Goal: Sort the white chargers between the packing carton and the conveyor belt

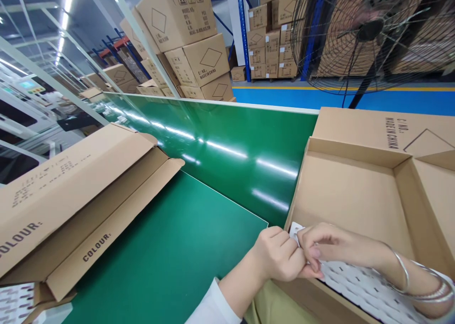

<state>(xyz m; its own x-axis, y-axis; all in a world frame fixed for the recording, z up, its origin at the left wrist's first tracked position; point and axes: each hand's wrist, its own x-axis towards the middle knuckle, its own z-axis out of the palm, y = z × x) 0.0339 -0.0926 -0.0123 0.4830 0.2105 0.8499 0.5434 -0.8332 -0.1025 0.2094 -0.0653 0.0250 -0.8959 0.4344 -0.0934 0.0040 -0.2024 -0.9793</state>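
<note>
My left hand (pixel 280 254) is closed at the near left corner of an open cardboard box (pixel 351 191), its fingers curled and its thumb against my right hand. My right hand (pixel 320 241) bends down beside it, thumb and fingers pinched together. What either hand grips is hidden. Beneath my right forearm, white perforated pieces (pixel 359 281) lie along the near side of the box. A small white tab (pixel 295 230) shows between the hands. Silver bangles circle my right wrist.
A long open carton (pixel 81 172) marked COLOUR lies on the green table (pixel 159 248) at left, with white slotted pieces (pixel 16 302) near its lower end. Behind runs a green conveyor (pixel 227 139). A large fan (pixel 369 30) and stacked cartons (pixel 199 58) stand beyond.
</note>
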